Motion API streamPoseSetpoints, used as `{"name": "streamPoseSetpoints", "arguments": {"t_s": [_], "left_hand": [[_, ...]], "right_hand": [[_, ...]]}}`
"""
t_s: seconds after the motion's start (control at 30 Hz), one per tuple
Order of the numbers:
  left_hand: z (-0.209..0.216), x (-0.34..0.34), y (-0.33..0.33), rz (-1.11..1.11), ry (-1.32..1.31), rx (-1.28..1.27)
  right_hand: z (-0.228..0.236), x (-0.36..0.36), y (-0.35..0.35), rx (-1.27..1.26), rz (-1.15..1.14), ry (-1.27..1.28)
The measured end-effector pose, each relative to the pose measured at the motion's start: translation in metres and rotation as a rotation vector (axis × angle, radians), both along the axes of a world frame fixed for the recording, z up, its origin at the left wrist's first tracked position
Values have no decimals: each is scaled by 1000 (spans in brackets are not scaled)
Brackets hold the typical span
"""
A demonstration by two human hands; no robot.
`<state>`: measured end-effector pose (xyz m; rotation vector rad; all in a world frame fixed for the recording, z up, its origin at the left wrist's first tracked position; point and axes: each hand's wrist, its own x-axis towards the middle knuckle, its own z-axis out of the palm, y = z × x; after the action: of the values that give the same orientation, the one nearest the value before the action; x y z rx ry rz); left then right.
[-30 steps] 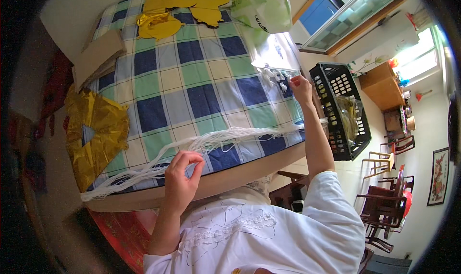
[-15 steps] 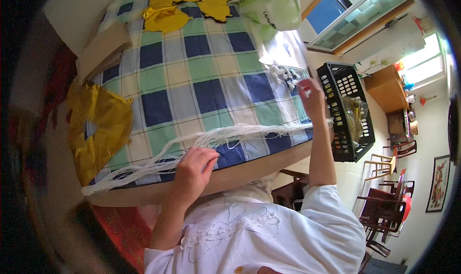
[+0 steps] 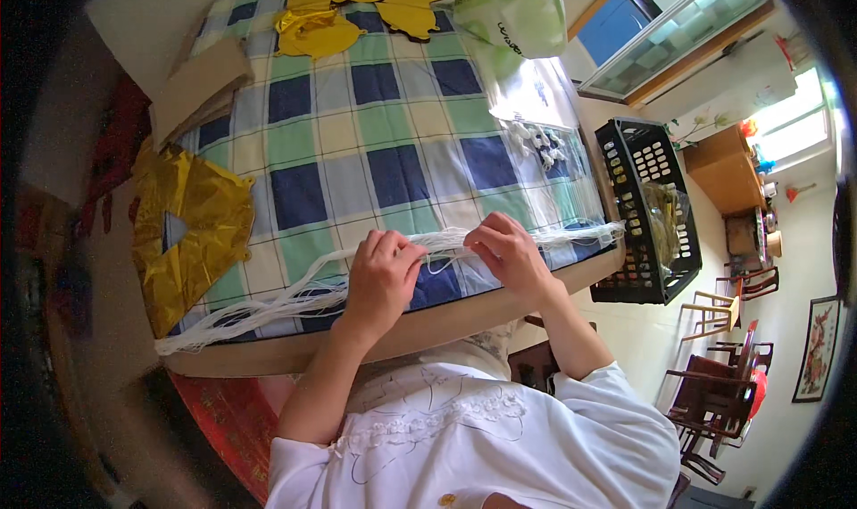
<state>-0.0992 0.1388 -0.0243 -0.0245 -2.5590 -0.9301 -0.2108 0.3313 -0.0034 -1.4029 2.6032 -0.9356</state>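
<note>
A long bundle of white strings (image 3: 312,286) lies along the near edge of a checkered bed surface (image 3: 375,125). My left hand (image 3: 384,275) is over the middle of the bundle, its thumb and fingers pinched together. Facing it from the right, my right hand (image 3: 507,252) is pinched too, with its fingertips at the strings. A loose loop of string hangs between the two hands. Whatever sits in either pinch is too small to make out. Small white and dark pieces (image 3: 543,143) are heaped beyond my right hand, beside a shiny clear plastic sheet (image 3: 527,94).
Gold foil (image 3: 210,201) and a cardboard piece (image 3: 201,85) lie at the left edge. Yellow cut-out shapes (image 3: 326,31) and a green-white plastic bag (image 3: 513,13) are at the far side. A black plastic crate (image 3: 647,214) stands to the right; chairs (image 3: 719,384) are farther off.
My right hand has come back from the small white and dark pieces to the strings, near my left hand. The left hand has moved slightly up and right, onto the bundle.
</note>
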Motion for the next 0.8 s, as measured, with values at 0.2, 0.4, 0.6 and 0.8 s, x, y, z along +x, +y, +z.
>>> {"name": "streamPoseSetpoints", "arguments": {"t_s": [0.2, 0.4, 0.6, 0.8], "left_hand": [[0, -7, 4, 25, 30, 78], [21, -22, 5, 43, 105, 271], [32, -34, 5, 41, 115, 368], [53, -14, 12, -72, 62, 185]], "right_hand": [[1, -13, -7, -105, -69, -262], [28, -11, -24, -318, -199, -181], [17, 4, -44, -365, -42, -281], [-14, 20, -89, -608, 107, -842]]}}
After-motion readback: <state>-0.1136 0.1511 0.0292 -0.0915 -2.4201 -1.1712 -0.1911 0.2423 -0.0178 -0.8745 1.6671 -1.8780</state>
